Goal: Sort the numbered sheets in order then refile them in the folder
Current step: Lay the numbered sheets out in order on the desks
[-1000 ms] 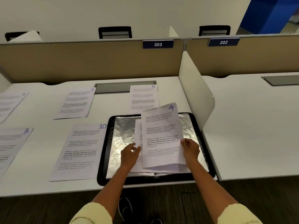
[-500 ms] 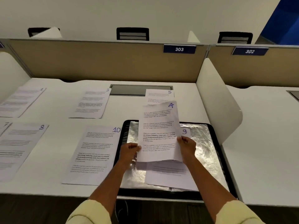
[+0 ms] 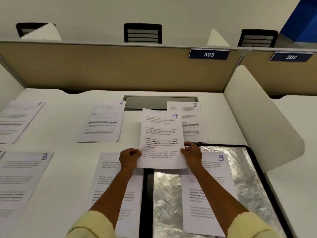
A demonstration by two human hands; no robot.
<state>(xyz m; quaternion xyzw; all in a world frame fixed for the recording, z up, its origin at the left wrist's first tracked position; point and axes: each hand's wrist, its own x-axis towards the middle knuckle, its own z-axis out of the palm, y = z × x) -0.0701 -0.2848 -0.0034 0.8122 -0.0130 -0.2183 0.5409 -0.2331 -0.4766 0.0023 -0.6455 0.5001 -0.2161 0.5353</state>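
On the white cubicle desk [image 3: 68, 148] you're mid-sort: your left hand [image 3: 129, 158] and right hand [image 3: 191, 154] each pinch a lower edge of sheet 4 [image 3: 161, 140], held up above the open folder [image 3: 247, 177]. Next, I'd judge, lay it between sheet 3 [image 3: 103, 122] and sheet 5 [image 3: 190, 121].

We see sheet 4 [image 3: 161, 140] held up off counter, between sheets 3 [image 3: 103, 123] and 5 [image 3: 190, 121], covering 5's left edge. Sheets 1 [image 3: 17, 121] and 8 [image 3: 20, 182] flat at left. Another sheet [image 3: 109, 182], number hidden, beside open folder [image 3: 247, 177]. Sheet 9 [image 3: 209, 191] lies in folder, black-rimmed, shiny inside.
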